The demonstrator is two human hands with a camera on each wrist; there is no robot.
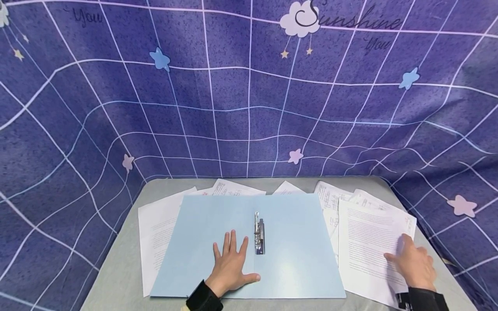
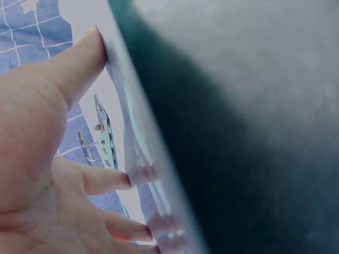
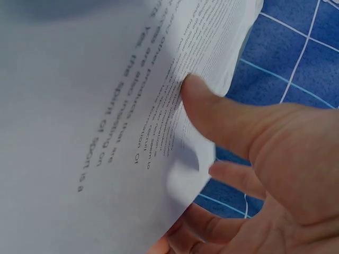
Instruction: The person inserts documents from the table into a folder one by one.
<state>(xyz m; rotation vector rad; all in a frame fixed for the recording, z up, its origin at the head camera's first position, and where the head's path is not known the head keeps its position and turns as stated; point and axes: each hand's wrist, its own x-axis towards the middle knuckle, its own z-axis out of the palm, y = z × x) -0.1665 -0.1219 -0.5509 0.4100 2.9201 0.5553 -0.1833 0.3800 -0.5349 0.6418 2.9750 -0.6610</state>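
A light blue folder (image 1: 297,270) lies spread flat in the middle of the table, with a metal lever clip (image 1: 259,235) at its centre. My left hand (image 1: 230,267) rests on the folder's left half, fingers straight and spread, thumb pointing right toward the fold. At the right, my right hand (image 1: 417,268) pinches the right edge of a printed sheet (image 1: 367,242). In the right wrist view the thumb lies on the text side of the paper (image 3: 79,111), while the other fingers are at and partly behind its edge.
More printed papers (image 1: 157,233) stick out from under the folder's left side and along its back edge. Others (image 1: 328,198) lie at the back right, beneath the sheet. The grey tabletop (image 1: 116,268) meets a purple gridded curtain (image 1: 233,121) at its back and sides.
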